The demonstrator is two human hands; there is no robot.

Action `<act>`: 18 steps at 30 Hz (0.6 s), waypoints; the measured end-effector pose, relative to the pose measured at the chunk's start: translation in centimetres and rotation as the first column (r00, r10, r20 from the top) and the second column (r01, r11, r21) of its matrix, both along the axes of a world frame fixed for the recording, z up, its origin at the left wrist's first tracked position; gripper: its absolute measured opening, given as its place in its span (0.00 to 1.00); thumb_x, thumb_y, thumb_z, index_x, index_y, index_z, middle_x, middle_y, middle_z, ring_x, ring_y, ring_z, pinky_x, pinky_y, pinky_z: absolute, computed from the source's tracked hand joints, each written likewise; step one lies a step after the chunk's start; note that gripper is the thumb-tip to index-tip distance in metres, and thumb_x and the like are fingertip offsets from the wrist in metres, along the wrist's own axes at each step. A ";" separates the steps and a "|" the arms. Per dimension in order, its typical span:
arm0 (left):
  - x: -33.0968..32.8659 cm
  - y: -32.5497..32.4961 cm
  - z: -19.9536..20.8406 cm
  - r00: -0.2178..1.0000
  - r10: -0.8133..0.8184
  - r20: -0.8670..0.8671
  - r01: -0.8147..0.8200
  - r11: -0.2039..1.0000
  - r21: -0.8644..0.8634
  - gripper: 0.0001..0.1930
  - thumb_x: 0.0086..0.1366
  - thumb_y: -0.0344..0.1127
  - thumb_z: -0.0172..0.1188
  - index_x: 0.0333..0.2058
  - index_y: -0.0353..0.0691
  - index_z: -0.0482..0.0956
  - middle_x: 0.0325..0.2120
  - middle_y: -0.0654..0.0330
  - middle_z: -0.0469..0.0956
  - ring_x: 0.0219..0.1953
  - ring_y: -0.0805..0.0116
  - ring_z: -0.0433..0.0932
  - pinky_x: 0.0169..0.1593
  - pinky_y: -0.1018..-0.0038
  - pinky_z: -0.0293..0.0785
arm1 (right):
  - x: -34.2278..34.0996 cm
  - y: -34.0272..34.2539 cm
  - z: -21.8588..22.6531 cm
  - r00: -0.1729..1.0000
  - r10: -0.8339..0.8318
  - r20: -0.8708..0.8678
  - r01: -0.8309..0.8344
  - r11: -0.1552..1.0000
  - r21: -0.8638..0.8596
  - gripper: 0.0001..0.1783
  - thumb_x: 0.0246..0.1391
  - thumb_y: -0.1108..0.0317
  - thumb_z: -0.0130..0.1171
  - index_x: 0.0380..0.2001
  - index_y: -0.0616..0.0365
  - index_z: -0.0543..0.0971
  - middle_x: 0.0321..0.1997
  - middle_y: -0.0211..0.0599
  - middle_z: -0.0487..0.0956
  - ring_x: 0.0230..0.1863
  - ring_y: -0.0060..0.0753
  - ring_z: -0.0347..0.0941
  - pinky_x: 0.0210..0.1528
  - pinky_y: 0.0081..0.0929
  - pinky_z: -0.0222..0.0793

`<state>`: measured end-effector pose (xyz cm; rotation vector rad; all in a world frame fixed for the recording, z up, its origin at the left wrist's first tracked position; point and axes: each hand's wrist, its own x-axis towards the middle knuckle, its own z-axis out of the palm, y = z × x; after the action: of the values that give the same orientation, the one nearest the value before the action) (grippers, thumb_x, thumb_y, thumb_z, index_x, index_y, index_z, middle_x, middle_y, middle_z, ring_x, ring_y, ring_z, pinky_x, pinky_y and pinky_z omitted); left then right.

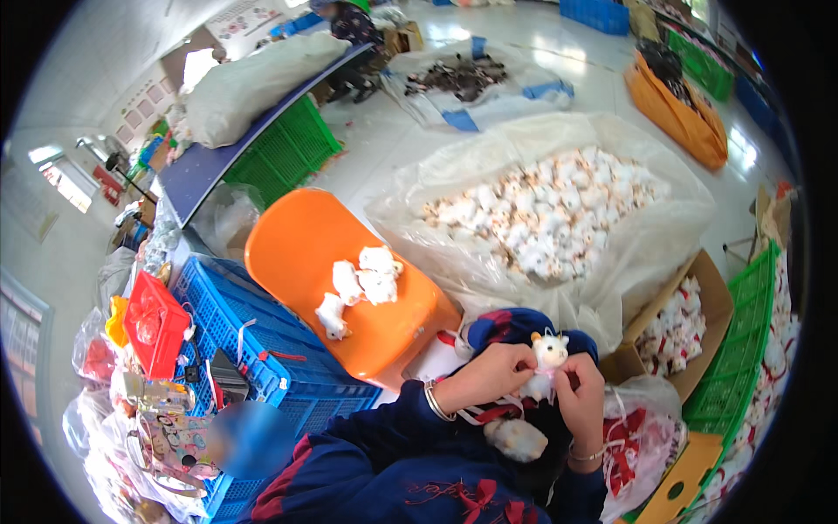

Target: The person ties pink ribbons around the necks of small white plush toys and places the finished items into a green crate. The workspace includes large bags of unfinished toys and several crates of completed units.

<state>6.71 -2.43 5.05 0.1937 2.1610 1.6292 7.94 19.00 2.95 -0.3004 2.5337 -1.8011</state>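
Over my lap, a small white plush animal [549,351] with a cream-coloured head and a pale pink ribbon at its neck is upright between my hands. My left hand [499,377] pinches at its neck from the left side, fingers closed. From the right, my right hand [580,395] is closed at the same neck; whether its fingertips hold the ribbon or the fur I cannot make out. Below them a greyish-white plush piece [515,439] lies on my lap, beside red and white ribbon strips [489,410].
An orange chair [301,240] ahead left bears several white plush animals [377,272]. Beyond my lap spreads a large clear plastic sheet [419,188] heaped with plush pieces. Blue crates [305,375] stand left. At right are a cardboard box [716,306], a bag of red ribbons [646,428] and a green crate [742,349].
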 end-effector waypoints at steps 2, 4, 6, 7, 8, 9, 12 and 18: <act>-0.2 -0.7 -0.3 0.991 -0.023 0.131 0.017 0.999 0.049 0.08 0.68 0.32 0.61 0.40 0.33 0.80 0.28 0.62 0.83 0.29 0.78 0.81 0.33 0.79 0.78 | -0.1 -0.5 0.0 0.999 0.021 -0.050 -0.021 1.000 0.008 0.03 0.56 0.78 0.60 0.31 0.63 0.75 0.30 0.34 0.73 0.27 0.24 0.69 0.30 0.23 0.66; -0.6 -0.9 -1.6 0.971 -0.077 0.225 0.052 0.992 0.113 0.10 0.68 0.34 0.62 0.39 0.32 0.81 0.27 0.61 0.83 0.28 0.76 0.83 0.32 0.80 0.79 | 0.1 -0.6 0.3 0.999 0.027 -0.030 -0.028 1.000 -0.009 0.03 0.56 0.78 0.61 0.31 0.64 0.75 0.31 0.36 0.74 0.27 0.27 0.71 0.31 0.25 0.68; -0.4 -0.8 -1.8 0.933 -0.118 0.340 0.044 0.975 0.218 0.13 0.69 0.39 0.63 0.38 0.32 0.81 0.27 0.62 0.83 0.27 0.74 0.84 0.30 0.81 0.79 | 0.3 -0.3 0.2 0.997 0.035 -0.063 -0.032 0.999 0.042 0.03 0.55 0.78 0.61 0.31 0.64 0.76 0.31 0.38 0.74 0.28 0.30 0.72 0.31 0.27 0.68; -0.2 -0.5 -1.6 0.921 -0.118 0.371 0.029 0.971 0.237 0.17 0.70 0.45 0.62 0.37 0.33 0.82 0.26 0.62 0.82 0.26 0.75 0.84 0.29 0.82 0.78 | 0.3 -0.3 0.1 0.996 0.038 -0.079 -0.033 0.997 0.066 0.03 0.55 0.78 0.61 0.31 0.64 0.76 0.31 0.38 0.74 0.28 0.31 0.72 0.32 0.27 0.69; -0.1 -0.1 -1.5 0.911 -0.114 0.396 0.024 0.974 0.226 0.18 0.70 0.47 0.62 0.37 0.33 0.82 0.26 0.62 0.82 0.25 0.75 0.83 0.28 0.83 0.77 | 0.4 -0.3 0.1 0.995 0.034 -0.090 -0.027 0.997 0.077 0.03 0.54 0.79 0.61 0.31 0.64 0.76 0.32 0.41 0.75 0.28 0.36 0.73 0.33 0.29 0.69; 0.2 0.3 -1.2 0.900 -0.109 0.422 0.018 0.977 0.214 0.20 0.70 0.49 0.62 0.37 0.33 0.81 0.26 0.62 0.82 0.24 0.75 0.83 0.27 0.83 0.76 | 0.5 -0.2 -0.1 0.995 0.033 -0.099 -0.025 0.996 0.084 0.03 0.54 0.79 0.61 0.31 0.64 0.76 0.32 0.41 0.75 0.28 0.36 0.73 0.33 0.30 0.69; 0.9 1.4 -0.7 0.942 -0.044 0.333 -0.018 0.984 0.180 0.19 0.72 0.48 0.60 0.37 0.34 0.80 0.25 0.62 0.81 0.21 0.77 0.81 0.25 0.83 0.75 | 0.6 0.3 0.0 0.996 0.030 -0.088 -0.020 0.993 0.116 0.03 0.53 0.78 0.62 0.30 0.64 0.77 0.31 0.43 0.75 0.29 0.39 0.74 0.33 0.31 0.70; 1.3 3.1 -0.4 0.990 0.012 0.143 -0.034 0.988 0.148 0.12 0.72 0.39 0.55 0.35 0.34 0.76 0.20 0.62 0.78 0.18 0.75 0.78 0.20 0.77 0.74 | 1.3 0.6 0.4 0.996 -0.092 0.013 0.088 0.978 0.191 0.03 0.54 0.76 0.61 0.29 0.65 0.78 0.25 0.42 0.76 0.28 0.36 0.76 0.32 0.32 0.70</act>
<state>8.04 0.69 4.64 0.0945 1.9437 1.7648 9.20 19.64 3.32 -0.1629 2.7192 -1.5611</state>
